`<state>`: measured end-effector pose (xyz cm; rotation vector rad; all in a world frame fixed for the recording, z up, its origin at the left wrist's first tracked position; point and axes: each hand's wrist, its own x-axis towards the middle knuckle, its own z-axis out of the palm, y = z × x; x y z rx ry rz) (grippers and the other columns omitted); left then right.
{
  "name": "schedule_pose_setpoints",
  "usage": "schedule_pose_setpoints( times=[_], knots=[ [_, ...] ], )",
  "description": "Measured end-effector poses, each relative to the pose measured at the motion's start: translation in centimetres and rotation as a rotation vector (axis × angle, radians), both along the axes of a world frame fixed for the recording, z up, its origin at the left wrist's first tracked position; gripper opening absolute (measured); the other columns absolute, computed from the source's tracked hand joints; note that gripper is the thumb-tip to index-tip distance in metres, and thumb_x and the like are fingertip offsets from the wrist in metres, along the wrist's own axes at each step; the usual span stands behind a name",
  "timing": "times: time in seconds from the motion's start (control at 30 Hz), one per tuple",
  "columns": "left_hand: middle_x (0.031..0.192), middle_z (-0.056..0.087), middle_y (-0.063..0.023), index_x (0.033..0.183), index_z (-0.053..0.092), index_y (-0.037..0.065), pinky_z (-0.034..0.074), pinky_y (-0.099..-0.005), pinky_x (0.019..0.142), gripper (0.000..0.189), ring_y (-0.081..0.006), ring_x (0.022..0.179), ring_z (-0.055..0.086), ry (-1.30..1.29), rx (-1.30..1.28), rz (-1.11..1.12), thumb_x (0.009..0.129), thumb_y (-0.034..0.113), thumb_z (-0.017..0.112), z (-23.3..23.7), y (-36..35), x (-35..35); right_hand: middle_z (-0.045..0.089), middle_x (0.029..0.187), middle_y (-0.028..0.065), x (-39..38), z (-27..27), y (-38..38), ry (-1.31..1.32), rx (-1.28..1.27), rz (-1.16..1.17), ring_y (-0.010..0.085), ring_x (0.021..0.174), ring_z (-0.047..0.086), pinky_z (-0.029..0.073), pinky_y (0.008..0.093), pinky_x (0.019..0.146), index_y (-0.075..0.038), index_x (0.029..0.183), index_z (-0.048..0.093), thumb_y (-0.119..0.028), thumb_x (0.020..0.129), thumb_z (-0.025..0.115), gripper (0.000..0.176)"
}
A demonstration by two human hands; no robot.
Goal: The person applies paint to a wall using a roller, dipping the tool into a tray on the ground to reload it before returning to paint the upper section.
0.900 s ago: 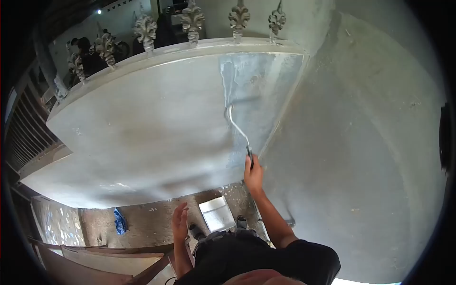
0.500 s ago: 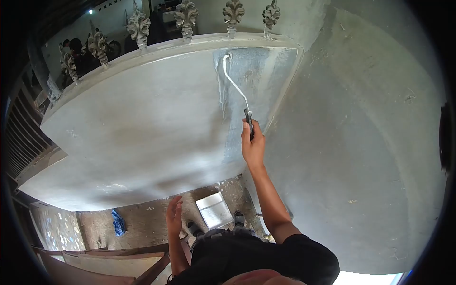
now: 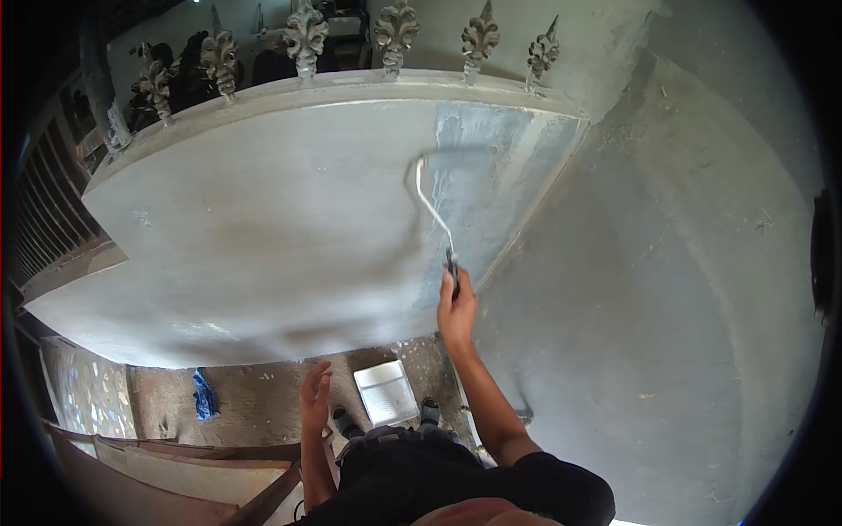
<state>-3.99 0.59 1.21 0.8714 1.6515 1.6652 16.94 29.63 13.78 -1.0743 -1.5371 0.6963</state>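
My right hand (image 3: 457, 311) is closed round the black handle of a paint roller (image 3: 427, 200). Its bent metal rod reaches up to the low grey wall (image 3: 289, 202), where the roller head is hard to tell from the paint. Beside it, a bluish-grey, streaked strip (image 3: 513, 145) runs down the wall's right part; the rest is an even light grey. My left hand (image 3: 315, 393) hangs free in front of my body, fingers loosely stretched and holding nothing. On the ground between my feet lies a white paint tray (image 3: 386, 394).
Ornate metal spikes (image 3: 396, 39) stand along the wall's top ledge. A second grey wall (image 3: 614, 307) meets it at a corner on the right. A blue cloth (image 3: 203, 394) lies on the floor. Wooden boards (image 3: 193, 478) are at lower left, a barred railing (image 3: 53, 210) at left.
The roller and my right hand have moved down the wall, the rod's upper end now well below the ledge. The camera view has shifted slightly. My left hand stays free.
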Motion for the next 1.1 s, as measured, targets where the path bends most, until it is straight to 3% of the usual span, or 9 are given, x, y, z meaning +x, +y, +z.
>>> schedule_pose_setpoints(
  times=[0.07,0.17,0.3,0.37,0.47,0.53,0.7,0.93,1.1],
  knots=[
    [0.145,0.07,-0.0178,0.148,0.063,-0.003,0.052,-0.0444,0.114,0.043,-0.029,0.132,0.067,0.014,0.025,-0.002,0.114,0.023,0.062,0.1,0.2,-0.2,0.063,0.072,0.0144,-1.4,4.4,0.8,0.034,0.031,0.025,0.0195,0.059,0.056,0.048,0.0384,0.059,-0.001,0.129,0.068,-0.023,0.115,0.062,0.027],
    [0.144,0.07,-0.0173,0.147,0.064,-0.003,0.052,-0.0438,0.112,0.044,-0.0287,0.13,0.067,0.021,-0.018,0.007,0.114,0.026,0.062,0.7,-0.1,-0.2,0.062,0.072,0.0143,-2.3,6.4,1.3,0.02,0.026,0.004,0.0196,0.059,0.056,0.047,0.0379,0.058,-0.001,0.127,0.069,-0.021,0.115,0.062,0.024],
    [0.144,0.07,-0.0163,0.147,0.064,-0.003,0.051,-0.043,0.111,0.045,-0.0284,0.129,0.068,-0.002,-0.036,0.021,0.114,0.028,0.062,0.5,-0.6,0.0,0.063,0.071,0.0133,-1.4,-0.2,-0.7,-0.057,0.003,-0.025,0.0203,0.058,0.056,0.048,0.0379,0.058,-0.001,0.125,0.069,-0.022,0.115,0.063,0.024],
    [0.144,0.071,-0.0154,0.148,0.064,-0.002,0.051,-0.0422,0.111,0.046,-0.0281,0.128,0.068,-0.014,-0.022,0.034,0.115,0.029,0.062,0.2,-0.6,0.0,0.054,0.07,-0.0021,-0.9,-4.3,-1.5,-0.022,-0.028,-0.004,0.0068,0.062,0.047,0.041,0.0291,0.057,0.0,0.126,0.071,-0.028,0.117,0.06,0.031],
    [0.144,0.071,-0.0146,0.149,0.064,-0.001,0.051,-0.042,0.11,0.047,-0.028,0.128,0.068,0.008,-0.029,0.037,0.115,0.031,0.063,0.1,-0.3,-0.3,0.054,0.07,-0.0025,-1.1,-3.0,-0.7,0.03,0.012,0.014,0.0063,0.062,0.048,0.04,0.0286,0.057,0.0,0.126,0.071,-0.029,0.117,0.061,0.033],
    [0.144,0.071,-0.0146,0.149,0.064,0.0,0.051,-0.0421,0.11,0.047,-0.0281,0.129,0.068,0.002,-0.046,0.02,0.115,0.032,0.063,0.2,0.0,-0.4,0.06,0.07,0.009,-1.4,3.5,-0.4,0.033,-0.061,0.036,0.0139,0.06,0.053,0.045,0.0348,0.058,-0.001,0.124,0.07,-0.024,0.115,0.064,0.025],
    [0.145,0.07,-0.0149,0.149,0.063,0.0,0.051,-0.0424,0.111,0.048,-0.0284,0.13,0.068,0.013,-0.049,-0.019,0.115,0.033,0.063,0.8,0.6,0.0,0.058,0.068,0.0078,-2.4,7.3,1.2,0.073,0.004,0.036,0.0125,0.058,0.05,0.043,0.0354,0.055,-0.001,0.124,0.07,-0.023,0.116,0.062,0.024],
    [0.147,0.069,-0.0154,0.15,0.062,0.0,0.051,-0.0427,0.111,0.049,-0.0284,0.131,0.068,0.017,-0.05,-0.006,0.115,0.033,0.063,0.4,-0.8,0.2,0.067,0.071,0.0204,0.2,-10.4,-4.2,-0.188,-0.148,-0.05,0.0416,0.063,0.071,0.053,0.0474,0.059,-0.006,0.122,0.07,-0.026,0.113,0.064,0.023],
    [0.147,0.07,-0.0152,0.15,0.063,0.0,0.051,-0.0422,0.109,0.048,-0.0281,0.131,0.068,0.02,-0.051,-0.011,0.115,0.032,0.063,0.7,-1.2,0.2,0.065,0.073,0.0221,1.9,-17.7,-6.6,-0.234,-0.159,-0.053,0.0412,0.064,0.069,0.05,0.0483,0.059,-0.004,0.125,0.069,-0.026,0.114,0.063,0.025]
  ],
)
